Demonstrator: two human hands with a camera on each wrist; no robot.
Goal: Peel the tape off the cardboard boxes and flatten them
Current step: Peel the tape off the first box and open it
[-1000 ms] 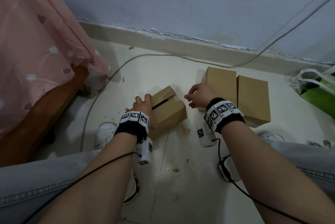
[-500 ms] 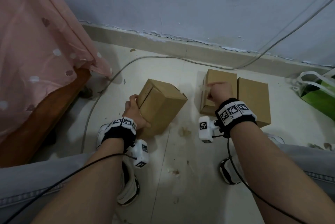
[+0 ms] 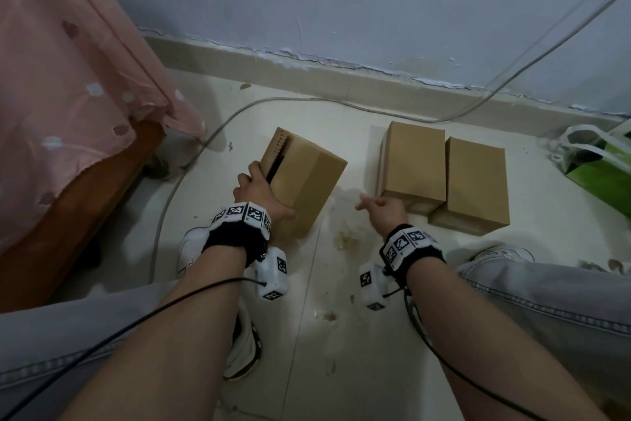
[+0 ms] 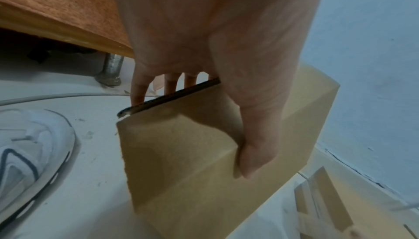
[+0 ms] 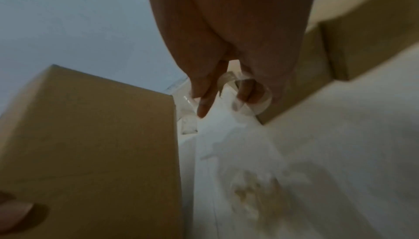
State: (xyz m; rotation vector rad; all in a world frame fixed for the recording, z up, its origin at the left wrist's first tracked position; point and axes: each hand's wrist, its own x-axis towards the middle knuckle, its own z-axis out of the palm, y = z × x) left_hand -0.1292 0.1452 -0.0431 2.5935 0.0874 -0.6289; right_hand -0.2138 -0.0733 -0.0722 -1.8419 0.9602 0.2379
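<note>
A person's left hand [image 3: 259,192] grips a tilted cardboard box [image 3: 307,181] on the tiled floor [image 3: 341,352], fingers tucked into its open end, thumb on the side. The right hand [image 3: 386,209], just beside two closed boxes [image 3: 444,175], holds a curl of clear tape [image 5: 249,103] in its fingers.

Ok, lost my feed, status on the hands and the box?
Left hand grips tilted box at its open flap. Right hand pinches peeled clear tape, off the box. Two boxes untouched on the floor. Nothing in the way.
</note>
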